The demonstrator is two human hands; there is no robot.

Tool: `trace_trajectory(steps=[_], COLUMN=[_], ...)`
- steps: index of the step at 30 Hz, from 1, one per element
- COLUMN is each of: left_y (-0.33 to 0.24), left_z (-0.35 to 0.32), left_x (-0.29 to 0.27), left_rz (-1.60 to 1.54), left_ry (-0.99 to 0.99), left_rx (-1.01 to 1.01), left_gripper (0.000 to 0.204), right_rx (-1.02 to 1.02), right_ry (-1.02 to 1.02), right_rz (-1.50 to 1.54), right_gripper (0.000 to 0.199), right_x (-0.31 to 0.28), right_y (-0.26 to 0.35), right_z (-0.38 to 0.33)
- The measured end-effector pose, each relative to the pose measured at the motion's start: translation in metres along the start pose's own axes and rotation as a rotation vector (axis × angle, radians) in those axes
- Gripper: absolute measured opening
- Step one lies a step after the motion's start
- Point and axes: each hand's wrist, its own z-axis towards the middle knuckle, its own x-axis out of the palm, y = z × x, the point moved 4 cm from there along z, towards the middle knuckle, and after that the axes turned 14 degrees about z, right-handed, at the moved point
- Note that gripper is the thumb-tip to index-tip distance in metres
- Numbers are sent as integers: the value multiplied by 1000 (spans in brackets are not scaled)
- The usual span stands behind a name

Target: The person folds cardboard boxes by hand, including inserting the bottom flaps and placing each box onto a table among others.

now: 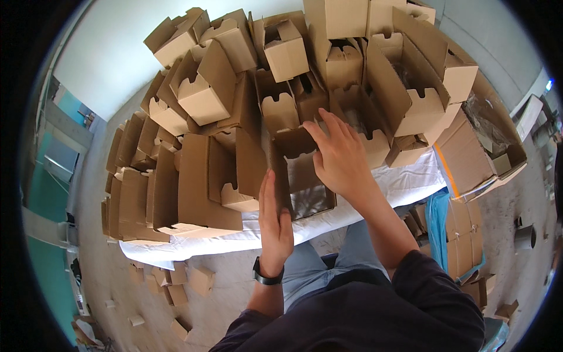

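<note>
An open cardboard box [295,144] stands at the front of the stacked boxes, between my two hands. My left hand [274,220] lies flat along its left wall, fingers straight and held upright. My right hand [342,155] reaches over its right side, fingers apart and pointing to the far end; whether the fingertips touch the cardboard I cannot tell. A pale, shiny surface [308,190] shows inside the box, its kind unclear. Just left of my left hand is another open box [210,185] with a notched front flap.
Open cardboard boxes [205,94] are piled along the back and both sides on a white-covered table [393,182]. A large carton [469,149] with clear plastic film stands at the right. Small boxes [202,280] lie on the floor at the left; a blue plastic bag [437,229] hangs at the right.
</note>
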Motion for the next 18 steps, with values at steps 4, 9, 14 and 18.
trace_trajectory(steps=[4, 9, 14, 18], left_y=[-3, -3, -1, -1], left_z=[0, 0, 0, 0], left_x=[-1, -1, -1, -4], left_rz=[13, 37, 24, 30], left_ry=[-11, 15, 26, 43], left_rx=[6, 41, 23, 24], left_gripper=[73, 73, 74, 76], right_rx=[-25, 3, 196, 373], right_ry=[59, 37, 256, 314], right_rz=[-44, -32, 112, 526], right_gripper=[22, 18, 27, 45], right_x=[7, 11, 9, 9], right_y=[-2, -5, -3, -1], right_z=[-8, -11, -8, -6])
